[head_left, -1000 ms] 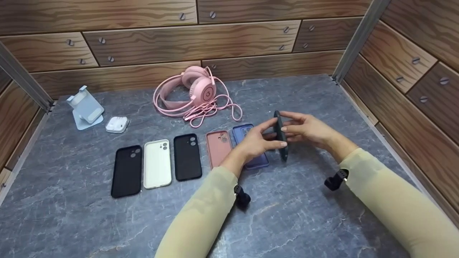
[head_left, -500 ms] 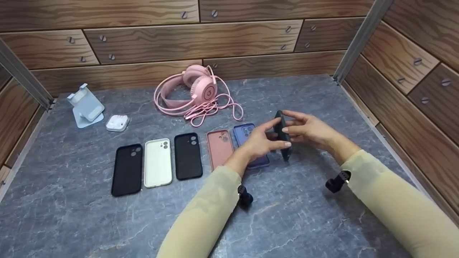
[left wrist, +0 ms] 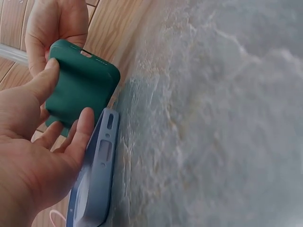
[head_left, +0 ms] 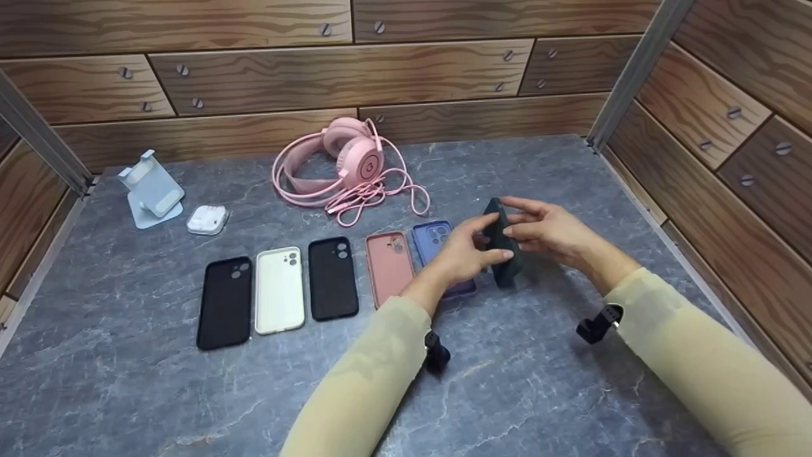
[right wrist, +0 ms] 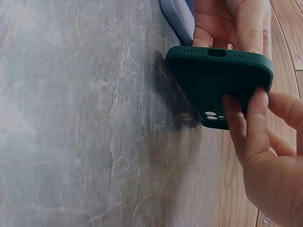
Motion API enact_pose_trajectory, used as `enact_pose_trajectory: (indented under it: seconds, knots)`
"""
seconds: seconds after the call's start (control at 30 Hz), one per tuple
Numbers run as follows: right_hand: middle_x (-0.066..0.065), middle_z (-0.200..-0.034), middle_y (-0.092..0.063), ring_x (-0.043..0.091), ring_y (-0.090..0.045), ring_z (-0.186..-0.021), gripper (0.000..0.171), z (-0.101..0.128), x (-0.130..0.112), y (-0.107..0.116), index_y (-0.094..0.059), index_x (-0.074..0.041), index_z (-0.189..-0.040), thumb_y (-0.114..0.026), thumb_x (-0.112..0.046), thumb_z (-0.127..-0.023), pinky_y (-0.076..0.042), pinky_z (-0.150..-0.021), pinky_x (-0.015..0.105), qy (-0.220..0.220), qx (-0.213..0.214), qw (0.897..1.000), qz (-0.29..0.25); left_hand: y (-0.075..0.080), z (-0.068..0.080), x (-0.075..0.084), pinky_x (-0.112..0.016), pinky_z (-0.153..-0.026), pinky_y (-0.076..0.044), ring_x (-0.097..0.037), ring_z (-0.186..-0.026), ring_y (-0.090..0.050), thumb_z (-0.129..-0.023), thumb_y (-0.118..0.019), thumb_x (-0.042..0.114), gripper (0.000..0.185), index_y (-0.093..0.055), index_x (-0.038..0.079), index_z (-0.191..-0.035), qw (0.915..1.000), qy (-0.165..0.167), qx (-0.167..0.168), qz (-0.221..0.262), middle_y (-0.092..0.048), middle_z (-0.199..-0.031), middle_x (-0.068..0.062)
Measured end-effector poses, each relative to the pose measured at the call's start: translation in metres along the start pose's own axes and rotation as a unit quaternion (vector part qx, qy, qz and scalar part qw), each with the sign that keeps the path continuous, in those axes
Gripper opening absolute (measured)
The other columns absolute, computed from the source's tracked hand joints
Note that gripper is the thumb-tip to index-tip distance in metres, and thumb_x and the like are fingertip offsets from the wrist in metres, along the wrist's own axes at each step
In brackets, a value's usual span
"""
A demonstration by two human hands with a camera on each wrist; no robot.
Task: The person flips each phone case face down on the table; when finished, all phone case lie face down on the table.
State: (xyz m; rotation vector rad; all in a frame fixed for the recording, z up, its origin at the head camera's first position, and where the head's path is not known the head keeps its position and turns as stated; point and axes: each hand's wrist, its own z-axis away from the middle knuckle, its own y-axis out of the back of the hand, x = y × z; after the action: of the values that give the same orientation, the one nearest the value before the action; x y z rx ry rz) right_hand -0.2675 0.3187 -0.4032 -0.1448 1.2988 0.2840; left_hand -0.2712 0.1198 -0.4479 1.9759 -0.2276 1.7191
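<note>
Both hands hold a dark green phone case (head_left: pixel 505 251) on edge, tilted, just right of a blue case (head_left: pixel 433 238). My left hand (head_left: pixel 493 240) pinches it between thumb and fingers from the left. From the other side, my right hand (head_left: pixel 511 219) grips it with fingers on its back. In the left wrist view the green case (left wrist: pixel 81 85) sits between my thumb and fingers (left wrist: pixel 83 127), above the blue case (left wrist: pixel 94 179). In the right wrist view the green case (right wrist: pixel 215 75) shows its port end and camera cutout, and its lower end is close to the table.
A row of cases lies on the grey marble table (head_left: pixel 539 393): black (head_left: pixel 225 303), white (head_left: pixel 279 290), black (head_left: pixel 333 277), pink (head_left: pixel 388 266). Pink headphones (head_left: pixel 349 165), a white earbud box (head_left: pixel 207 219) and a pale blue phone stand (head_left: pixel 152 190) sit at the back. Wooden walls enclose three sides.
The green case has tipped from standing edge-on to leaning, with its lower end swung to the right. Both hands keep hold and shifted slightly with it.
</note>
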Motion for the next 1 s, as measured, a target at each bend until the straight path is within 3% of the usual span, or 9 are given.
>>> enact_pose_trajectory:
  seconds: [0.2, 0.47, 0.57, 0.77, 1.0]
  knots:
    - [0.015, -0.138, -0.053, 0.028, -0.062, -0.113, 0.075, 0.003, -0.001, 0.002, -0.029, -0.014, -0.154, -0.068, -0.005, -0.09, -0.055, -0.081, 0.032, 0.007, 0.0, 1.0, -0.019, -0.001, 0.0, 0.003, -0.023, -0.08, -0.05, -0.021, -0.109, -0.056, -0.086, -0.076, 0.022, 0.061, -0.052, 0.022, -0.142, 0.9989, -0.004, 0.022, -0.041, -0.049, -0.136, -0.002]
    - [0.019, -0.14, -0.05, 0.029, -0.061, -0.114, 0.073, 0.006, -0.004, 0.005, -0.028, -0.009, -0.153, -0.066, -0.001, -0.091, -0.053, -0.086, 0.037, 0.028, -0.011, 0.998, -0.059, -0.004, 0.002, 0.006, -0.027, -0.091, -0.048, -0.021, -0.116, -0.053, -0.083, -0.079, 0.028, 0.06, -0.056, 0.026, -0.138, 0.9969, 0.011, 0.074, -0.023, -0.044, -0.14, -0.004]
    - [0.018, -0.136, -0.053, 0.03, -0.061, -0.113, 0.073, 0.007, -0.005, 0.006, -0.028, -0.007, -0.153, -0.065, 0.001, -0.091, -0.054, -0.086, 0.037, 0.034, -0.013, 0.996, -0.078, -0.004, 0.003, 0.007, -0.029, -0.094, -0.047, -0.021, -0.12, -0.05, -0.082, -0.08, 0.031, 0.062, -0.055, 0.026, -0.139, 0.9959, 0.022, 0.088, -0.001, -0.042, -0.142, -0.003]
    - [0.016, -0.132, -0.057, 0.028, -0.063, -0.11, 0.072, 0.007, -0.006, 0.007, -0.027, -0.006, -0.153, -0.063, 0.001, -0.092, -0.054, -0.085, 0.036, 0.047, -0.019, 0.994, -0.095, -0.001, 0.004, 0.005, -0.027, -0.084, -0.051, -0.021, -0.113, -0.056, -0.08, -0.082, 0.021, 0.068, -0.053, 0.02, -0.141, 0.9885, 0.032, 0.118, 0.089, -0.043, -0.142, -0.006]
    - [0.015, -0.129, -0.059, 0.026, -0.065, -0.107, 0.07, 0.006, -0.006, 0.009, -0.027, -0.005, -0.153, -0.061, 0.003, -0.093, -0.054, -0.084, 0.035, 0.055, -0.028, 0.992, -0.11, 0.006, 0.004, 0.0, -0.031, -0.075, -0.056, -0.016, -0.098, -0.063, -0.079, -0.082, 0.011, 0.077, -0.044, 0.015, -0.146, 0.9777, 0.059, 0.112, 0.167, -0.057, -0.13, -0.009]
